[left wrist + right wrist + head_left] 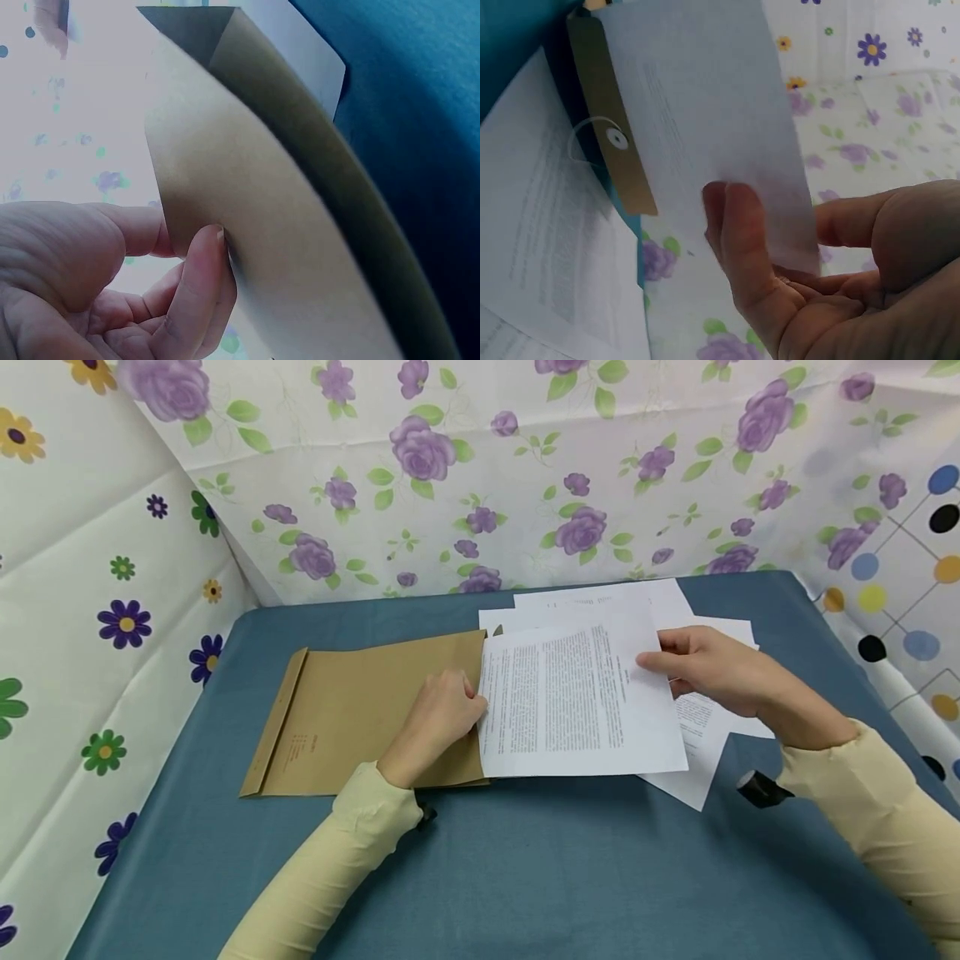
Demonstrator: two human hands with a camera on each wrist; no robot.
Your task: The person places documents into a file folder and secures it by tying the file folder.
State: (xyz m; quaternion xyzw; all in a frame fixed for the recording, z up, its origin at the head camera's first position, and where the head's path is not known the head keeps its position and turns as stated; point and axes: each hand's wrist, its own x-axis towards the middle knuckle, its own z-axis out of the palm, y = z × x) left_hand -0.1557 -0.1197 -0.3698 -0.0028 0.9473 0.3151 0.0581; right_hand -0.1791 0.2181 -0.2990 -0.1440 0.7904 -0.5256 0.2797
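Observation:
A brown paper envelope (375, 710) lies on the cloth, its mouth toward the right. My left hand (444, 714) pinches the envelope's upper layer near that mouth. In the left wrist view, the envelope's mouth (300, 150) gapes beside the pinching fingers. My right hand (712, 668) holds a printed sheet (577, 702) by its right edge, thumb on top. The sheet's left edge meets the envelope's mouth; whether it reaches inside cannot be told. From the right wrist, the sheet (705, 112) is tilted, with the envelope's flap (611, 120), button and string beside it.
Several other printed sheets (697, 735) lie spread beneath and behind the right hand. A blue-green cloth (540, 868) covers the table. Flowered sheeting (450, 468) rises behind it, with patterned sheets at both sides. A black wrist device (761, 789) hangs under the right sleeve.

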